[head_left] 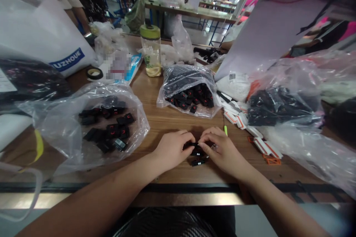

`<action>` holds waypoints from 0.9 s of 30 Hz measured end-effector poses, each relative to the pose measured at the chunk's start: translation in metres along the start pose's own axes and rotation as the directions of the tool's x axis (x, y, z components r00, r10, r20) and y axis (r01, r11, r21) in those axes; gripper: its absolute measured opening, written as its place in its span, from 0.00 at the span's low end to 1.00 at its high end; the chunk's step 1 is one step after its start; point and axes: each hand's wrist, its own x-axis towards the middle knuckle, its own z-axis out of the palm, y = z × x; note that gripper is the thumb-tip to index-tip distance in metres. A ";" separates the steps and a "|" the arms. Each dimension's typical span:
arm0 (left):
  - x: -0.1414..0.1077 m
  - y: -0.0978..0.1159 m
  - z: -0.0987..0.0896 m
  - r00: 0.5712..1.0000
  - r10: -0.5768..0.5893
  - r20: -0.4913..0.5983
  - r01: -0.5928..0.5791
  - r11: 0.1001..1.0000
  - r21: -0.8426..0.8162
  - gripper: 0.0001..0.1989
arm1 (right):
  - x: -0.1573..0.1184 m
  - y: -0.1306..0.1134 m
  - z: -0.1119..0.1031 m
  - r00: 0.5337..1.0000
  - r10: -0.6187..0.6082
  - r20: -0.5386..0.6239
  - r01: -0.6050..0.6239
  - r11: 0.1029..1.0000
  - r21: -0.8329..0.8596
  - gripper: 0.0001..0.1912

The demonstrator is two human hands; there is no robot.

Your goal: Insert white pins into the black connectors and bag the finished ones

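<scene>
My left hand (174,148) and my right hand (220,147) meet over the wooden table near its front edge. Between their fingertips is a small black piece (197,152) with white dots, pinched from both sides; its exact kind is too small to make out. Just below it, a similar small black strip (198,162) lies on the table. Left of my hands, an open clear plastic bag (141,118) holds several black pieces (118,130) with red marks. Straight ahead, another clear bag (169,77) spills more black pieces (191,98) at its mouth.
A bottle with a green lid (150,52), a black tape roll (94,74) and a white bag (41,33) stand behind. On the right are white-and-orange strips (264,147), a yellow-green stick (225,130) and a bag of black items (283,107). Other people are in the background.
</scene>
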 end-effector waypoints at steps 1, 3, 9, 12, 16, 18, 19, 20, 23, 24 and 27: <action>0.000 0.000 0.000 1.000 0.003 0.000 -0.003 1.000 0.003 0.05 | 0.000 -0.001 0.000 1.000 -0.004 0.007 0.004 1.000 -0.023 0.06; 0.000 0.000 0.000 1.000 0.008 -0.003 -0.008 1.000 0.007 0.05 | 0.000 -0.003 -0.001 1.000 -0.018 0.021 0.020 0.996 -0.085 0.05; 0.000 0.000 0.001 1.000 0.009 -0.009 -0.009 1.000 0.016 0.04 | 0.002 -0.013 0.001 0.996 -0.074 0.041 0.082 0.970 -0.228 0.06; 0.000 0.000 0.000 1.000 0.006 0.000 -0.006 1.000 0.027 0.04 | 0.001 -0.013 0.001 0.996 -0.081 0.047 0.090 0.962 -0.257 0.07; 0.000 0.002 -0.001 1.000 -0.012 0.006 0.012 0.999 0.030 0.03 | -0.003 -0.009 -0.001 0.990 -0.133 0.041 0.139 0.951 -0.277 0.08; 0.000 0.003 -0.002 1.000 -0.025 0.010 0.024 0.999 0.027 0.03 | -0.004 -0.007 -0.003 0.988 -0.153 0.027 0.155 0.955 -0.253 0.07; 0.000 0.003 -0.002 1.000 -0.028 0.012 0.027 0.999 0.024 0.03 | -0.004 -0.007 -0.003 0.987 -0.157 0.020 0.157 0.959 -0.238 0.07; 0.000 0.004 -0.002 0.999 -0.030 0.014 0.030 0.999 0.022 0.03 | -0.004 -0.006 -0.004 0.987 -0.160 0.018 0.160 0.961 -0.227 0.07; 0.000 0.003 -0.001 0.999 -0.032 0.014 0.032 0.999 0.016 0.03 | -0.003 -0.008 -0.006 0.983 -0.180 0.043 0.185 0.951 -0.247 0.07; 0.000 0.002 -0.001 1.000 -0.030 0.008 0.030 0.999 0.015 0.04 | -0.002 -0.009 -0.007 0.981 -0.187 0.054 0.195 0.944 -0.266 0.08; -0.001 -0.001 0.002 1.000 -0.004 -0.020 0.004 1.000 0.015 0.04 | 0.001 -0.013 -0.008 0.977 -0.193 0.095 0.214 0.923 -0.320 0.08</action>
